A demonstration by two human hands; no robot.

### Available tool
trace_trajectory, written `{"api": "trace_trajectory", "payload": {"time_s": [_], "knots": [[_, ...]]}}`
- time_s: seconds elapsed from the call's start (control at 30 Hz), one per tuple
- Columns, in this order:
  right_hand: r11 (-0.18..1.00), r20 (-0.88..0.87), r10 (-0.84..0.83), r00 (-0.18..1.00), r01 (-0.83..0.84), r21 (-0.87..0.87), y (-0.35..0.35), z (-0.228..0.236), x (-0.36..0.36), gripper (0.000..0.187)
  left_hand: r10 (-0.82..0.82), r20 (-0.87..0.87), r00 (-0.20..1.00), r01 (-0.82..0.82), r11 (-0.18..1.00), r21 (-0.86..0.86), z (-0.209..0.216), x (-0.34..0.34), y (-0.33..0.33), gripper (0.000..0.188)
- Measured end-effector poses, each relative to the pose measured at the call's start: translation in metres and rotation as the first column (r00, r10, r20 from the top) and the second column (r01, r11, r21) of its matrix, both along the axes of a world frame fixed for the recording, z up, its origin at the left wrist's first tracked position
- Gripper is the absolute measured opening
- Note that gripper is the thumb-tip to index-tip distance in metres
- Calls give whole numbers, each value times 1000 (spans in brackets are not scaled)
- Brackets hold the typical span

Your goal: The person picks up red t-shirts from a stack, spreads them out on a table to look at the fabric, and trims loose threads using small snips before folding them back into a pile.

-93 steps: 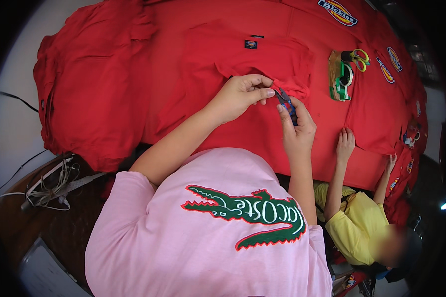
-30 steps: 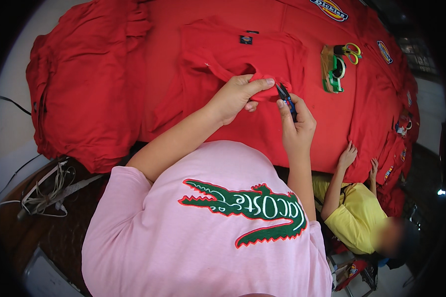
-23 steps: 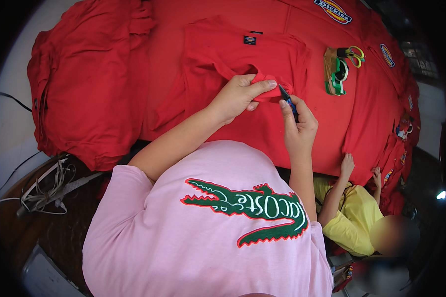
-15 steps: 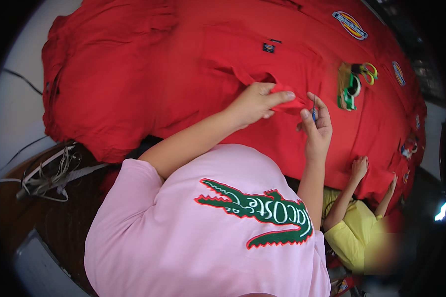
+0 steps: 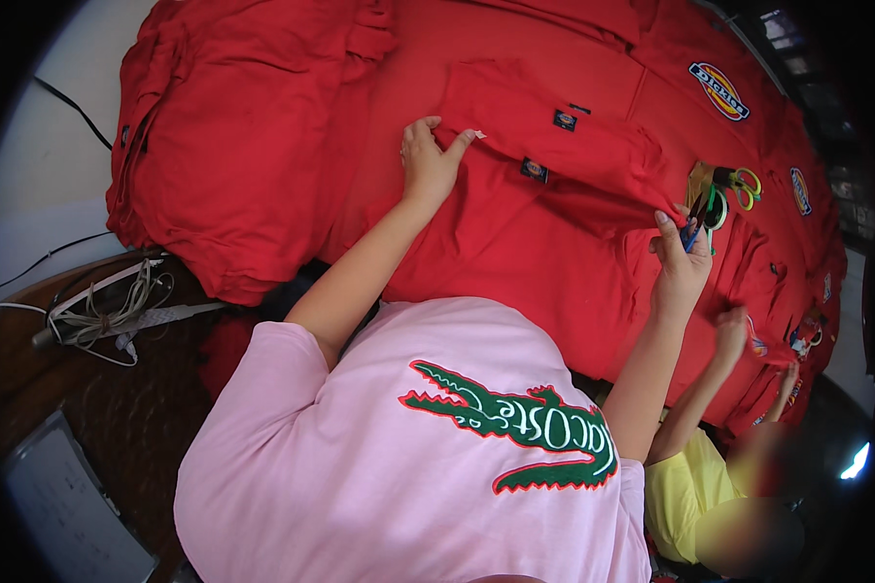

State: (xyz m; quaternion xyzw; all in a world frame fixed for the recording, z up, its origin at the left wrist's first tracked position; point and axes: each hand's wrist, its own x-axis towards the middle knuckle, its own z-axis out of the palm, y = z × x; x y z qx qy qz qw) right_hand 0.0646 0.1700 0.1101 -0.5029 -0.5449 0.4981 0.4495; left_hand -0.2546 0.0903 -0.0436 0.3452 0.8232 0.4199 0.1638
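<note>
Over the red work surface (image 5: 515, 44), the left hand (image 5: 430, 163) pinches a red garment (image 5: 593, 155), the right hand (image 5: 682, 262) grips snips (image 5: 690, 234) at its other end — cloth stretched out, not yet laid down.

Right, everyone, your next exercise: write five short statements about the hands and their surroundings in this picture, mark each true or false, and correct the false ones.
1. The left hand touches a red garment. True.
2. The right hand holds the yellow-handled scissors. False: it holds blue-handled snips; the scissors lie beyond it.
3. A pile of red clothing lies to the left of both hands. True.
4. The tangled cables are on the right side of the picture. False: they are on the left.
5. Another person in a yellow top is at the lower right. True.
</note>
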Motion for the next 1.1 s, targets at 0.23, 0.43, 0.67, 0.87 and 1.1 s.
{"api": "trace_trajectory", "payload": {"time_s": [0.23, 0.43, 0.67, 0.87, 1.1], "knots": [[999, 196, 36, 980, -36, -8, 0, -26, 23, 25, 112, -4, 994, -112, 994, 11, -11, -14, 18, 60], [995, -57, 61, 996, -65, -71, 22, -25, 40, 30, -241, 311, 919, 232, 970, 65, 33, -53, 29, 18], [985, 688, 61, 723, -156, 77, 23, -128, 119, 31, -316, -44, 948, 319, 931, 176, 61, -56, -50, 18], [987, 902, -7, 432, -141, 75, -73, -123, 136, 36, -272, 45, 961, 275, 950, -147, 19, -13, -222, 41], [965, 878, -155, 452, -122, 233, -101, -120, 144, 27, -170, -115, 979, 140, 964, -228, -3, 40, -264, 37]]}}
